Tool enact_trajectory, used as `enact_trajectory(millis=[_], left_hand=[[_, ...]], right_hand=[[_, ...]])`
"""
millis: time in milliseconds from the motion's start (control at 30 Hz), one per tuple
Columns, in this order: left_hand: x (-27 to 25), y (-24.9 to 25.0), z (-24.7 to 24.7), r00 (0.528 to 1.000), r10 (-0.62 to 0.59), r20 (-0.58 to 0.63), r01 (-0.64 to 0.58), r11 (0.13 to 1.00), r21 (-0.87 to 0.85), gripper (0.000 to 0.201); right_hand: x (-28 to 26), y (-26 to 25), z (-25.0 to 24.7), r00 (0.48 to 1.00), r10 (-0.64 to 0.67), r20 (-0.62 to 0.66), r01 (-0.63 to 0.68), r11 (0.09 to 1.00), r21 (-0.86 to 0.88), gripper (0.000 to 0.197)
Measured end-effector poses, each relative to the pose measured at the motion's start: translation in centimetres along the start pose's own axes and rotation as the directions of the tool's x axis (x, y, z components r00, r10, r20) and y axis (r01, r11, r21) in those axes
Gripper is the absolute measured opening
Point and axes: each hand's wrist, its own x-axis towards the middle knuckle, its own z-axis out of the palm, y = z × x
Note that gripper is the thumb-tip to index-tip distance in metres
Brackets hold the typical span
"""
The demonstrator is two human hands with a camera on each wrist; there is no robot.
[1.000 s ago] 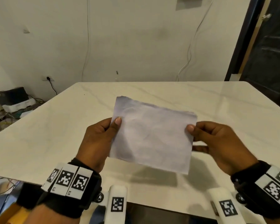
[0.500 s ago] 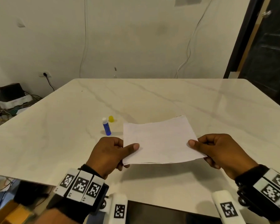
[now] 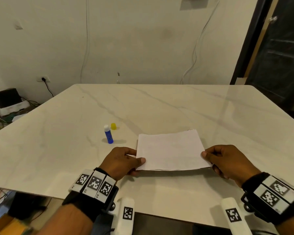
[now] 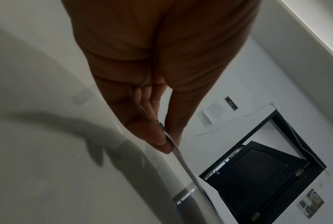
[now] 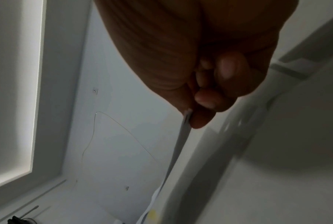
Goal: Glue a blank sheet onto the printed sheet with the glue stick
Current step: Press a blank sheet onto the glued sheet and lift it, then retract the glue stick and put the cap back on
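Observation:
A white paper sheet (image 3: 170,150) lies nearly flat just above the marble table (image 3: 159,106), blank side up; a second layer shows along its near edge. My left hand (image 3: 124,161) pinches its left edge between thumb and fingers, seen edge-on as the sheet (image 4: 179,153) in the left wrist view. My right hand (image 3: 227,160) pinches the right edge, where the sheet (image 5: 183,131) also shows edge-on. A blue glue stick (image 3: 108,134) stands upright, uncapped, left of the sheet. Its yellow cap (image 3: 113,126) sits just behind it.
The table's near edge runs close below my wrists. A wall with hanging cables stands behind the table, a dark door (image 3: 278,56) at the right, and clutter on the floor (image 3: 5,106) at the left.
Both hands have lowered the sheet from upright in front of me to nearly flat over the table. The glue stick and cap, hidden before, have come into view.

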Motion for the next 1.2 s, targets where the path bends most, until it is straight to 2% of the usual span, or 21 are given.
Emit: enact_trajectory(millis=[100, 267, 667, 767, 867, 1000, 1200], left_hand=[[0.2, -0.4, 0.2, 0.999, -0.038, -0.013, 0.039, 0.998, 0.050, 0.032], [0.5, -1.0, 0.5, 0.996, -0.073, -0.054, 0.076, 0.995, 0.057, 0.032], [0.0, -1.5, -1.5, 0.991, -0.089, -0.097, 0.091, 0.996, 0.010, 0.028], [0.9, -0.8, -4.0, 0.966, -0.064, -0.249, 0.053, 0.997, -0.051, 0.029], [3.0, 0.1, -6.4, 0.925, -0.052, -0.377, 0.028, 0.997, -0.070, 0.041], [5.8, 0.2, -7.5, 0.925, -0.075, -0.372, 0.075, 0.997, -0.015, 0.061], [7.9, -1.0, -7.2, 0.945, -0.061, -0.320, 0.106, 0.986, 0.125, 0.062]], right_hand=[[0.0, 0.4, 0.0, 1.000, -0.001, -0.020, -0.001, 0.994, -0.107, 0.028], [-0.2, 0.3, -0.2, 0.999, 0.030, -0.017, -0.032, 0.991, -0.127, 0.038], [-1.0, -0.2, -0.5, 0.998, 0.059, -0.036, -0.063, 0.992, -0.110, 0.018], [-1.8, -1.1, -0.7, 0.996, -0.061, -0.067, 0.049, 0.985, -0.163, 0.012], [-2.6, -3.0, -0.2, 0.987, -0.161, -0.025, 0.156, 0.977, -0.147, 0.009], [-2.6, -6.4, 1.9, 0.959, -0.263, 0.101, 0.275, 0.953, -0.129, 0.007], [2.3, -13.0, 7.6, 0.860, -0.424, 0.285, 0.497, 0.823, -0.276, 0.006]])
